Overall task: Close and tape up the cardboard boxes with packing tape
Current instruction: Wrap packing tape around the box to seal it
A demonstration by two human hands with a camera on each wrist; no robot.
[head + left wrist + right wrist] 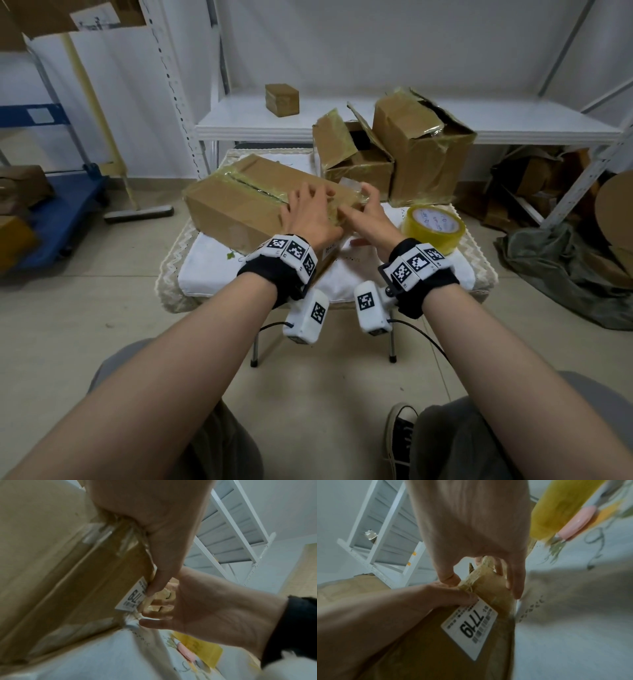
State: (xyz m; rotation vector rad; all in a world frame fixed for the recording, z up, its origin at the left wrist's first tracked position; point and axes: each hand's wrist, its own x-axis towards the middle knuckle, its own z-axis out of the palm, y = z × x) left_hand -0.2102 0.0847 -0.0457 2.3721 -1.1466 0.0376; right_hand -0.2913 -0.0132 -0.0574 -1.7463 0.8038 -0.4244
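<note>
A long cardboard box [239, 202] lies on the small table, its top seam covered with yellowish tape. My left hand [310, 209] lies spread on the top near the box's right end, and its thumb presses the end face beside a white label [469, 627] that reads 7719. My right hand [370, 216] grips the right corner of the box. In the right wrist view its thumb [450, 579] and fingers [515, 586] straddle crumpled tape on that corner. A yellow tape roll [433, 228] lies flat on the cloth to the right of my right hand.
Two open, battered boxes [356, 157] [421, 147] stand behind the long box. A small closed box [282, 100] sits on the white shelf [513, 123]. A white cloth [219, 274] covers the table. A blue cart [68, 198] is at the left; cardboard and fabric [565, 240] are piled at the right.
</note>
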